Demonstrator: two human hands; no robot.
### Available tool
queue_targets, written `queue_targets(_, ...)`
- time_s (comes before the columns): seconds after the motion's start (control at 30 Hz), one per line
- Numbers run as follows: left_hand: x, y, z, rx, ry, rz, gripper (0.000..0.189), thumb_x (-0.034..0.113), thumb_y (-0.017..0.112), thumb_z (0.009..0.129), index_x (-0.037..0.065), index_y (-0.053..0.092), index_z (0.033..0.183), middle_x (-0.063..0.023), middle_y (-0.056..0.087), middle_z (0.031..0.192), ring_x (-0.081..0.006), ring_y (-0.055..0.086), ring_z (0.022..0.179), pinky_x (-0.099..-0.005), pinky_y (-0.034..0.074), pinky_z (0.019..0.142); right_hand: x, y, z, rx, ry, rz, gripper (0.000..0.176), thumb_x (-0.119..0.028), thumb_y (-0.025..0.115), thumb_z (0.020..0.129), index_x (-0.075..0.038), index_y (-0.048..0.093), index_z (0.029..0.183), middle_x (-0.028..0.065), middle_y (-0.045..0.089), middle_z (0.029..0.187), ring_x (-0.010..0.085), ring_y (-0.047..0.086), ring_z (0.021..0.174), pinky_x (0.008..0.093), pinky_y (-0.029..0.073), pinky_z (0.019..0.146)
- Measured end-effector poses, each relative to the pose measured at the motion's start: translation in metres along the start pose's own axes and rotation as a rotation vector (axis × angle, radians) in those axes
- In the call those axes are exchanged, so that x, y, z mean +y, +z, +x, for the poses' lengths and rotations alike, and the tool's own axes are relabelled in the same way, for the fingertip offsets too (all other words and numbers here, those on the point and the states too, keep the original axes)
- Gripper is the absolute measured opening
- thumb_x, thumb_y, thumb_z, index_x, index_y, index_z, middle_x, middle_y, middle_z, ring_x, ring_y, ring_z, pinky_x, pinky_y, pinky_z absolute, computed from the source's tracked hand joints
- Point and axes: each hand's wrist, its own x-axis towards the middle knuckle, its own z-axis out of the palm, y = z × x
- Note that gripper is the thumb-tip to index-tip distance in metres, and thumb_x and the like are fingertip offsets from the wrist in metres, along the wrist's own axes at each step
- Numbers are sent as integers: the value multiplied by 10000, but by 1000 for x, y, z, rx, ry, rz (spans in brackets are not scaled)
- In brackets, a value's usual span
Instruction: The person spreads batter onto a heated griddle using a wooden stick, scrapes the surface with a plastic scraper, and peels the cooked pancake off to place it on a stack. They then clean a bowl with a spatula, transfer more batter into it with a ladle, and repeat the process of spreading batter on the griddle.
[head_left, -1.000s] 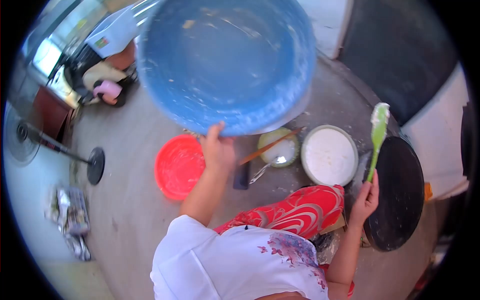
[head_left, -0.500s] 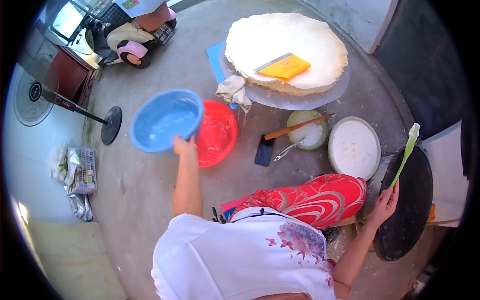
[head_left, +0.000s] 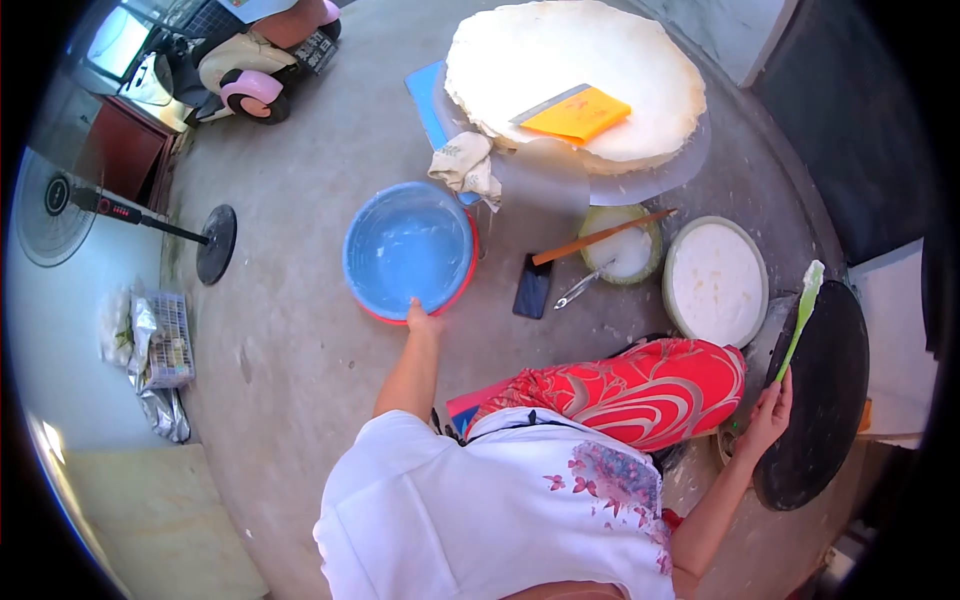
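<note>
My left hand (head_left: pixel 422 318) grips the near rim of a blue basin (head_left: pixel 410 250). Most of a red basin (head_left: pixel 468 284) is hidden beneath it; only its rim shows at the right and bottom. In my right hand (head_left: pixel 770 412) is a green spatula (head_left: pixel 800 325), held upright with white paste on its tip. That hand is beside a round black griddle (head_left: pixel 825 400). Left of the griddle stands a tub of white batter (head_left: pixel 715 283). A smaller greenish bowl (head_left: pixel 640 262) has a wooden stick (head_left: pixel 600 238) across it and a metal-handled utensil (head_left: pixel 578 290) in it.
A large stack of thin pale pancakes (head_left: pixel 570 60) bears a yellow scraper (head_left: pixel 582 114). A cloth (head_left: pixel 466 168) hangs at its left. A phone (head_left: pixel 533 287) lies on the floor. Further left are a standing fan (head_left: pixel 215 245), a plastic crate (head_left: pixel 168 340) and a scooter (head_left: pixel 250 85).
My left hand has moved the blue basin to the right, so that it now covers most of the red basin. My right hand still holds the spatula, slightly lower.
</note>
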Motion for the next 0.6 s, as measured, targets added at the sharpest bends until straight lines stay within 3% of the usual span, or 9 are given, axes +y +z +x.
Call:
queue_targets(0.03,3,-4,13,-140,-44,-73,618,364,431,873,61,170,1344,-165,143,1403,-394,234,1245,-584,186,987,5,-2,1,15,4,-2,332,-136,480,891,-79,473,1218,-84,385,608,-29,283,472,126,196,396)
queue_targets(0.07,8,-9,31,-148,-56,-49,618,364,431,873,61,170,1344,-165,143,1403,-394,234,1245,-584,186,987,13,-6,2,-32,8,-11,332,-130,479,890,-73,472,1217,-81,387,608,-25,284,469,127,200,394)
queue_targets(0.2,32,-4,72,-438,54,110,562,283,418,872,66,186,1335,-205,203,1356,-416,336,1172,-542,334,937,11,-11,0,-67,105,-93,334,-113,498,873,-49,486,1201,-76,424,646,-2,335,517,148,247,440)
queue_targets(0.27,53,20,79,-243,-129,137,479,269,430,867,40,298,1267,-232,302,1284,-401,374,1140,-505,401,896,12,-14,4,-92,163,-97,337,-108,492,872,-39,481,1202,-63,431,634,4,353,520,147,274,451)
queue_targets(0.33,29,51,14,46,18,563,392,246,441,858,16,398,1172,-244,433,1149,-377,500,1010,-436,508,740,20,-14,9,-109,173,-81,353,-83,498,859,-20,469,1205,-55,433,624,17,374,527,161,302,458)
queue_targets(0.4,13,41,38,1,35,923,324,208,458,847,-4,456,1092,-221,545,952,-346,597,775,-370,530,538,28,-14,16,-132,161,-170,371,-73,505,847,-34,462,1213,-31,499,644,28,412,532,176,326,465)
queue_targets(0.47,-27,43,20,-99,46,1112,240,153,413,834,-2,519,984,-213,583,873,-263,615,665,-301,491,428,35,-12,22,-166,180,-188,391,-71,517,834,-45,455,1219,-8,544,663,34,434,528,181,341,468)
queue_targets(0.57,-97,62,-57,-485,141,1294,268,130,516,818,2,520,1053,-115,609,834,-198,613,623,-265,468,484,41,-2,36,-168,244,-202,411,-59,533,810,-36,450,1213,19,585,698,29,448,534,174,357,479)
queue_targets(0.6,-121,74,-87,-588,140,1325,291,134,541,811,4,523,1071,-96,616,858,-170,614,641,-244,462,510,46,0,43,-185,319,-226,412,-60,538,798,-38,459,1202,52,605,740,73,499,568,203,392,513)
